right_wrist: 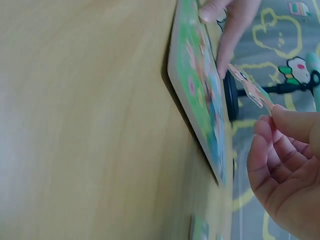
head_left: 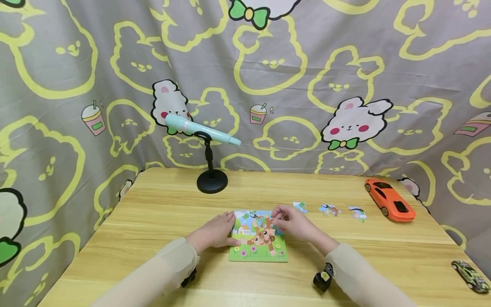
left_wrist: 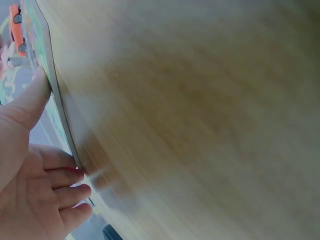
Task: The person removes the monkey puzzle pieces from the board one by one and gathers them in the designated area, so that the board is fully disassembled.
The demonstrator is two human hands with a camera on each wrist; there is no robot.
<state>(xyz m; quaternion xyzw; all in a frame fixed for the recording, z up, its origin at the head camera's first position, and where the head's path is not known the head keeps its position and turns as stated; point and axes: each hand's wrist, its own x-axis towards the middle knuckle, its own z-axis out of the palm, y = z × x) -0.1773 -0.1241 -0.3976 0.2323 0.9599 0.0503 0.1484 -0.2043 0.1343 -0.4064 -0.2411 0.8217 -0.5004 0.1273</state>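
A jigsaw board (head_left: 241, 257) with a cartoon monkey picture lies flat on the table in front of me. My left hand (head_left: 215, 230) rests at its left side, thumb on the picture and the other fingers extended along the edge. Over the board's upper right part, my right hand (head_left: 297, 224) pinches a small puzzle piece (right_wrist: 252, 91) between thumb and fingertips. In the right wrist view that piece is tilted and raised above the board. Beyond the right hand lie three loose pieces, a left one (head_left: 300, 207), a middle one (head_left: 329, 209) and a right one (head_left: 357, 213).
A turquoise microphone (head_left: 203, 130) sits on a black stand (head_left: 212, 181) at the back of the wooden table (head_left: 165, 204). An orange toy car (head_left: 389, 199) is at the back right, and a smaller patterned car (head_left: 470, 276) near the right edge. A printed curtain (head_left: 276, 145) hangs behind.
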